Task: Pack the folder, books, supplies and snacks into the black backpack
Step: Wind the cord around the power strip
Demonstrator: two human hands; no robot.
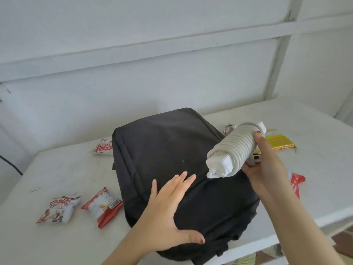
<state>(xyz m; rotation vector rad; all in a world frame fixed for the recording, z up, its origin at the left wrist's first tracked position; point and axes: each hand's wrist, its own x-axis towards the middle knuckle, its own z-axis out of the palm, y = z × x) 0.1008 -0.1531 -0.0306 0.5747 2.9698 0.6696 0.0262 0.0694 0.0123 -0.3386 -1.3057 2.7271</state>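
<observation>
Backpack [172,159] lies centred on the surface [57,169]; 3 packs [58,209] left of it, 2 wrappers [278,142] right, charger [236,150] above its right edge.

On my feed the left forearm [131,247] and right forearm [299,226] are bare right to the frame's edge. The left hand [168,209] and right hand [267,161] each show a thumbnail painted dark red; I can't make out the other nails.

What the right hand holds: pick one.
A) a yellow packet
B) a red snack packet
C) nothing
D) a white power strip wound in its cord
D: the right hand grips the white power strip, cord coiled round it, over the black backpack.
</observation>
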